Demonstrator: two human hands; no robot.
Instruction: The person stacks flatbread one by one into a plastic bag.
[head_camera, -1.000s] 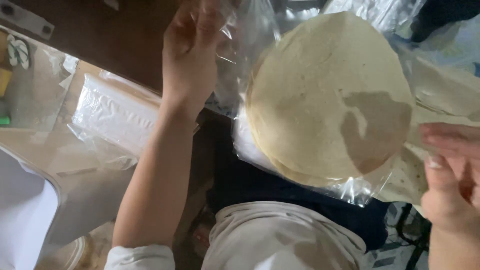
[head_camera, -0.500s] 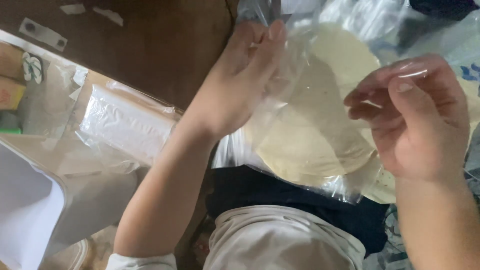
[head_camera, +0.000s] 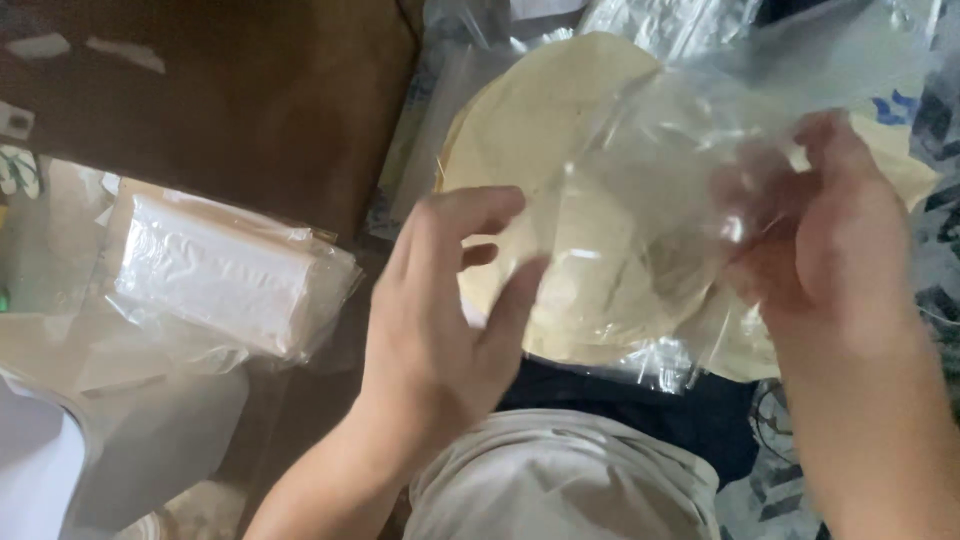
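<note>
Clear plastic bag (head_camera: 690, 190) is pinched in the right hand (head_camera: 830, 240) above the flatbreads (head_camera: 540, 130); the left hand (head_camera: 440, 300) is spread open, touching its lower edge. I think the thin film could slip or tear if the hands pull unevenly.

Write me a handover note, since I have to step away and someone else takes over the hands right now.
Left hand: open, fingers spread, touching the near edge of the clear plastic bag.
Right hand: pinching the bag's film on the far side.
Stack of round flatbreads: lies under and partly inside the bag, above the lap.
Wrapped white block: lies apart, to the left.
Done: the bag is in both hands.
Left: the bag mouth is neither sealed nor tied.
</note>
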